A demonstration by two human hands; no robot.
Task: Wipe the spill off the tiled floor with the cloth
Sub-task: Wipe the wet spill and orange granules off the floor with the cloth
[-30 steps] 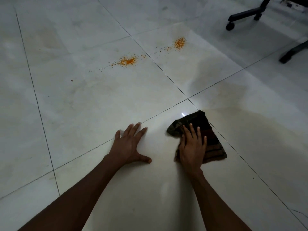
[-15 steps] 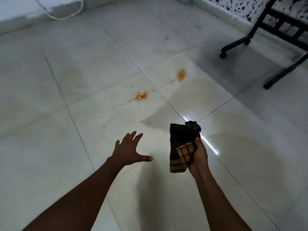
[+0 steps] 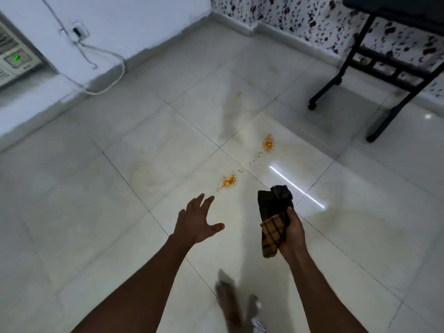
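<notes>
A person stood over a tiled floor (image 3: 134,236) with a checked cloth (image 3: 274,219) bunched in the right hand (image 3: 292,233), its fingers (image 3: 290,210) clenched round the middle of the fabric so that a dark end stuck up toward the far side and a lighter brown end hung below the palm. The grip, gathering the fabric into a wad, looked suited to carrying the cloth rather than pressing it flat. The left hand (image 3: 195,223) was released and empty, fingers spread and held above the floor, seemingly for balance. The spill lay untouched as two orange patches: a near patch (image 3: 228,181) just beyond the left hand and a far patch (image 3: 268,143) to its right, joined by a thin scatter of specks across a tile joint. The cloth hung above the floor, near the closer patch but apart from it, so wiping appeared not yet begun. A blurred foot (image 3: 228,306) showed at the near edge. At far right stood one black chair frame (image 3: 374,73); at far left, a white appliance (image 3: 14,56) and a trailing cable (image 3: 105,68) along the wall.
</notes>
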